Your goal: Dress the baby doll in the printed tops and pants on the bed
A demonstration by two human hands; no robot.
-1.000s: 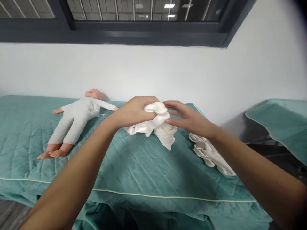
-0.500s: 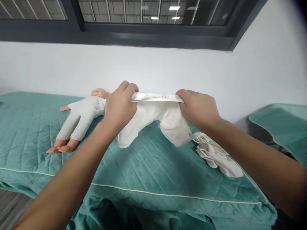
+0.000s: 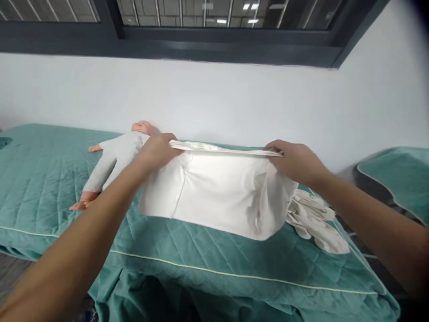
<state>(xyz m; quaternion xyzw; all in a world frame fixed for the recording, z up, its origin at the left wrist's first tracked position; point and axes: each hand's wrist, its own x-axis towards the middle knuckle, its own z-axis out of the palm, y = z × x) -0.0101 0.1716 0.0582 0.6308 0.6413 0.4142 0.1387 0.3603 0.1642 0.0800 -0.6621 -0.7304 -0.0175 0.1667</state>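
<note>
A small white baby shirt [image 3: 217,190] hangs spread between my hands, its printed top edge folded and pulled nearly straight. My left hand [image 3: 158,153] is closed on the left end of that edge. At the right end, my right hand [image 3: 295,162] pinches the cloth between thumb and fingers. The lower part of the shirt drapes down close over the green quilted bed; whether it touches the bed I cannot tell. Behind my left hand and forearm lies a baby doll [image 3: 125,150] in pale grey clothing, partly hidden by them.
A crumpled heap of off-white baby clothes [image 3: 317,221] lies on the quilted bed cover [image 3: 201,250] under my right forearm. Green padded fabric [image 3: 398,174] rises at the far right. A white wall [image 3: 214,98] and a dark window frame [image 3: 214,47] stand behind the bed.
My hands have moved farther apart and slightly lower. The shirt, bunched with two flaps hanging before, is now opened into a wide panel. The view has shifted a little.
</note>
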